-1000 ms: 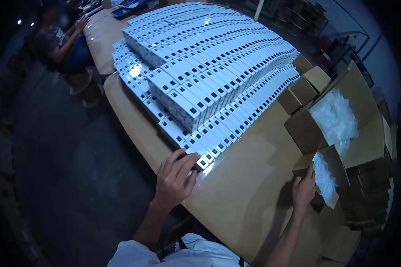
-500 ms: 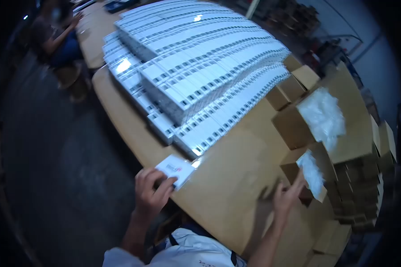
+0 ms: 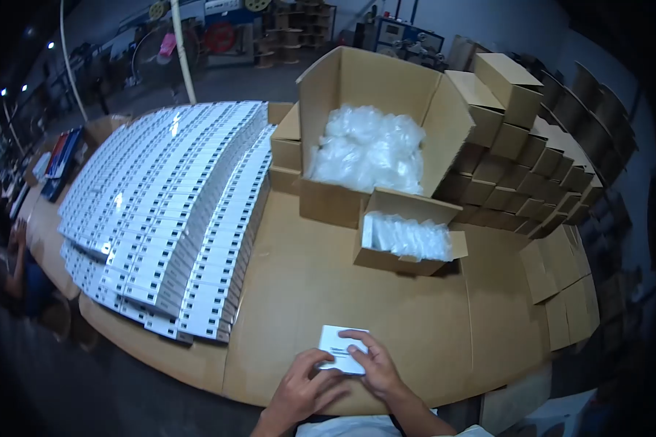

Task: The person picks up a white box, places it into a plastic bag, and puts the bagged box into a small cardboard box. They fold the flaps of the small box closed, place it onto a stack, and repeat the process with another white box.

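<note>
A small flat white box (image 3: 334,336) with faint print on its face is held low over the front of the table. My left hand (image 3: 304,384) grips its near left side with bent fingers. From the right, my right hand (image 3: 378,369) closes on the same box, fingers across its top face. Beyond the hands stands an open small carton (image 3: 393,261) holding a row of clear plastic-wrapped items (image 3: 412,237).
Long stacked rows of white boxes (image 3: 149,218) fill the table's left side. Behind the small carton is a large open carton (image 3: 328,200) of clear plastic bags (image 3: 372,149). Brown cartons (image 3: 514,146) are piled at right, near flattened cardboard (image 3: 561,284). Another person sits far left.
My view has swung to the right. My right hand has come from beside the small carton onto the white box, which my left hand has brought from the table edge by the stacks.
</note>
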Available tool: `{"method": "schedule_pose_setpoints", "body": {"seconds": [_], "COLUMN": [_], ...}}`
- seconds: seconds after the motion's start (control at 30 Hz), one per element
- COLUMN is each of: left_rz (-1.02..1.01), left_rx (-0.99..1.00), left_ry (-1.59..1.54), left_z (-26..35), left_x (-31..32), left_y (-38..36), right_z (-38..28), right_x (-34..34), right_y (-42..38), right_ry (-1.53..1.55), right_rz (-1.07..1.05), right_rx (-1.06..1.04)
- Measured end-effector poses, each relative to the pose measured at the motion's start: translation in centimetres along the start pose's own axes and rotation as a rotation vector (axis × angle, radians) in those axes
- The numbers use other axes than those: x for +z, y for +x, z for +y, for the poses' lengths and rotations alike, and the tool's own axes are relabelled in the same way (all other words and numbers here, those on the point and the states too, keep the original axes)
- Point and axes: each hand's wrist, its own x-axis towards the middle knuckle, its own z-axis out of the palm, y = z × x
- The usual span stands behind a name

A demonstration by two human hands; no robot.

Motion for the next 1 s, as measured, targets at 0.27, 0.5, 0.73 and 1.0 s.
{"method": "schedule_pose_setpoints", "body": {"seconds": [0.27,0.5,0.73,1.0], "left_rz": [0.044,0.177,-0.071,0.298], "left_rx": [0.062,0.344,0.072,0.049], "left_ry": [0.241,0.457,0.596,0.288], "left_z": [-2.2,-8.6,-15.7,-16.8], "left_x": [-3.0,-3.3,-0.8,-2.0], "left_y": [17.2,39.8,51.7,52.3], "right_z": [-4.5,-9.5,-17.5,-22.6], "right_x": [-8.1,-12.3,-10.7,-7.8], "right_y": [-0.3,0.3,4.1,12.4], "right_ry": [0.19,-0.234,-0.333,-0.417], "right_rz": [0.235,0.321,0.189,0.069], "right_rx": [-0.096,-0.384,-0.508,-0.703]}}
